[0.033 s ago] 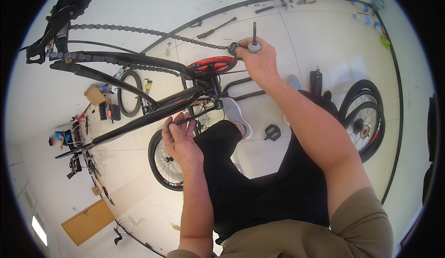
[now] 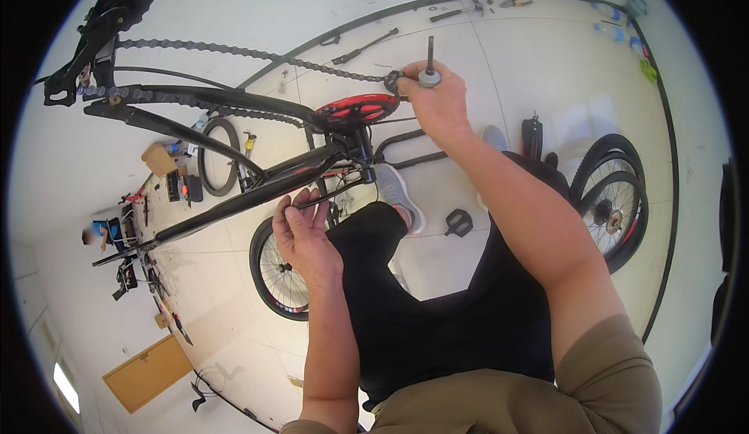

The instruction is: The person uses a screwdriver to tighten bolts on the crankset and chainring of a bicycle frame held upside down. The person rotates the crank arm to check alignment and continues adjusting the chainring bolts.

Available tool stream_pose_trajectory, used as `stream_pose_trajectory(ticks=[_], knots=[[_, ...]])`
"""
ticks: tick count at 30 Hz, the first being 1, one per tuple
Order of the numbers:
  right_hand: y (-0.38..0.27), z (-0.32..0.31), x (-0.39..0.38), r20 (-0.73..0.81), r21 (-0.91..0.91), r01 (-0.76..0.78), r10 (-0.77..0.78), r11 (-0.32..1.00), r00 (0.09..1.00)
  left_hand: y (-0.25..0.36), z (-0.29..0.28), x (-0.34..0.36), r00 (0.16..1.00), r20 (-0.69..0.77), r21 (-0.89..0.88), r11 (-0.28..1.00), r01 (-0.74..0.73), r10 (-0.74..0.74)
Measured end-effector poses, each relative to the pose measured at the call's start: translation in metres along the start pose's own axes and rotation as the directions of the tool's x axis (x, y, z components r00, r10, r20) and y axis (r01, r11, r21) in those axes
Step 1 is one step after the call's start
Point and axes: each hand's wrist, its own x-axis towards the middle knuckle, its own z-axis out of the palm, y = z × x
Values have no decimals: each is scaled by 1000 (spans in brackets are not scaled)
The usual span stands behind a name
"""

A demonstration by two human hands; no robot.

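A black bicycle frame (image 2: 234, 206) spans the left and centre, with a red chainring (image 2: 359, 109) near its right end. The chain (image 2: 234, 50) runs from the derailleur (image 2: 121, 1) to a small dark piece (image 2: 393, 82) beside my right hand. My right hand (image 2: 441, 106) is closed round a tool with a dark shaft (image 2: 430, 52) and a round grey collar; its fingertips touch the dark piece. Below the frame, my left hand (image 2: 304, 235) is closed on a slim black bar (image 2: 339, 192), thumb and fingers together. The bar's far end is partly hidden by frame parts.
A pedal (image 2: 459, 222) lies on the floor near my shoe (image 2: 399, 200). Wheels (image 2: 612, 200) lean at the right; another wheel (image 2: 273, 266) is beneath the frame. Pliers (image 2: 515, 0) and a hammer (image 2: 446, 15) lie along the far wall. A person (image 2: 101, 233) is at far left.
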Motion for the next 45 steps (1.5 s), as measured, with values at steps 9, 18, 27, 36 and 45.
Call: stream_pose_trajectory(ticks=[9,18,27,36,45], knots=[[-7,0,-3,-29,11,39,-39,999,999,0,3,-2,1000,-8,4,1000,-11,11],[-1,2,-9,119,-96,83,-71,992,990,5,11,-11,996,46,106,991,-84,79],[-6,2,-5,164,-74,70,-57,995,985,2,8,-11,997,40,51,996,-69,67],[-15,-7,2,137,-180,60,-35,982,990,4,9,-10,997,36,40,997,-65,63],[-14,-7,5,140,-97,-6,20,995,990,5,10,-10,998,36,39,997,-59,58]])
